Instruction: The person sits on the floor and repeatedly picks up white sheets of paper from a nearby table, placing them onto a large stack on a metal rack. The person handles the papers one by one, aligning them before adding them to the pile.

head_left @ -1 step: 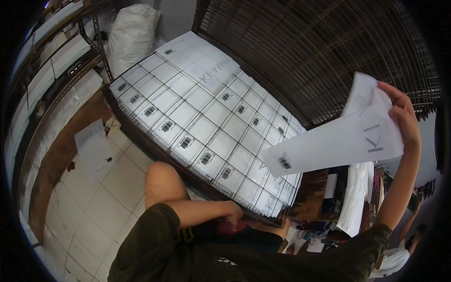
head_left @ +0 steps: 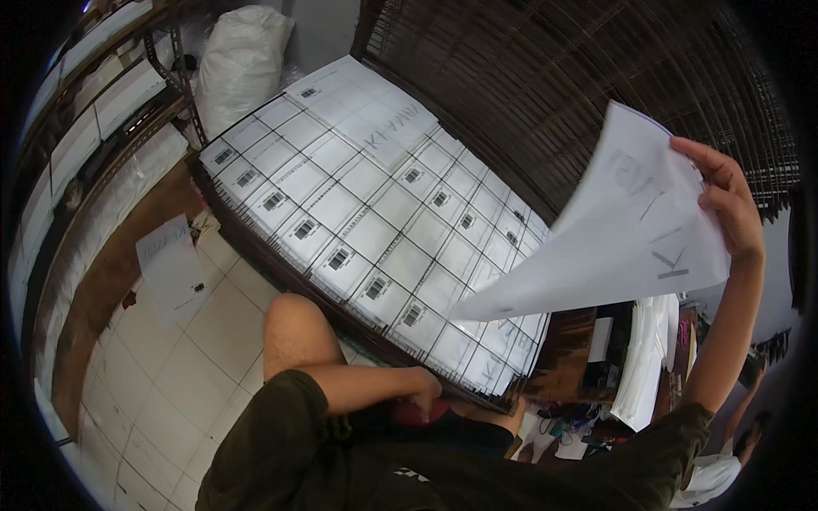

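Note:
My right hand [head_left: 728, 204] is raised at the right, its fingers pinching the edge of a large white translucent sheet [head_left: 596, 238] with dark marker writing. The sheet bows down toward the left, and its low corner hangs over the near right part of a wire rack. On this rack [head_left: 375, 217] lie white sheets printed with small black barcodes, under a grid of dark wires. My left hand [head_left: 422, 392] is low by my lap, fingers bent and closed against a dark red rounded thing [head_left: 419, 412]; what it grips is partly hidden.
A written sheet [head_left: 170, 260] lies on the tiled floor at left, beside shelving [head_left: 111, 111] stacked with white material. A stuffed white sack [head_left: 243, 68] stands behind. Dark wire racks [head_left: 545, 94] rise at the back. Another person [head_left: 716, 473] shows at the lower right.
The held sheet has curled: its upper edge swings up and left, and its lower corner shifts left and slightly down over the rack. My right hand moves a little; my left stays.

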Tool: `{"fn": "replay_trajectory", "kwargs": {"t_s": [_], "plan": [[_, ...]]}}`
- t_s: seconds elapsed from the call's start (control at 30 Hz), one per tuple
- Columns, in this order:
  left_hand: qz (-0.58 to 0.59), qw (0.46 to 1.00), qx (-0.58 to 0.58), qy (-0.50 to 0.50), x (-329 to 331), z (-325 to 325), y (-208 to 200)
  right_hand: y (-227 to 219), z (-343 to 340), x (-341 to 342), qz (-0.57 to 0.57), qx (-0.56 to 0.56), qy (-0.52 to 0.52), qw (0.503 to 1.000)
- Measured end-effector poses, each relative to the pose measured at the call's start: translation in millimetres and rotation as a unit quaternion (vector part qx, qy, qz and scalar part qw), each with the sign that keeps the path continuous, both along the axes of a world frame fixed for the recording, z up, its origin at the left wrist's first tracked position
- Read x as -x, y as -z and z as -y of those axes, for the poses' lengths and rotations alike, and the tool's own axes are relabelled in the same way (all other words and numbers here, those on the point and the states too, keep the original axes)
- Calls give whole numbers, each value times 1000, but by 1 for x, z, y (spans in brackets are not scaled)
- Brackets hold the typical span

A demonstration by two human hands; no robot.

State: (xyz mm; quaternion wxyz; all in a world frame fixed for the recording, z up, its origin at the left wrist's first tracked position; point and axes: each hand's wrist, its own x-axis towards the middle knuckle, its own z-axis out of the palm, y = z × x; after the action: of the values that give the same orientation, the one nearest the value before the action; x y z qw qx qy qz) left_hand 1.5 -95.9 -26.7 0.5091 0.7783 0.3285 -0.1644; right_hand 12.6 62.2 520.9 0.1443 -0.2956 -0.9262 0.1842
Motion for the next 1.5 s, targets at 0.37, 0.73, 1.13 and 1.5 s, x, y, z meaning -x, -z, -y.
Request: {"fn": "replay_trajectory", "kwargs": {"t_s": [0.37, 0.73, 1.13, 1.5], "plan": [[23, 995, -93, -35, 16, 8, -47, 74, -45, 116, -168, 253, -162, 939], [66, 990, -99, -75, 34, -1, -73, 384, -185, 168, -513, 462, 90, 718], [13, 1000, -19, -7, 27, -18, -76, 516, -190, 201, -457, 462, 194, 735], [34, 999, -15, -25, 25, -20, -74, 529, -229, 216, -352, 353, 201, 843]]}}
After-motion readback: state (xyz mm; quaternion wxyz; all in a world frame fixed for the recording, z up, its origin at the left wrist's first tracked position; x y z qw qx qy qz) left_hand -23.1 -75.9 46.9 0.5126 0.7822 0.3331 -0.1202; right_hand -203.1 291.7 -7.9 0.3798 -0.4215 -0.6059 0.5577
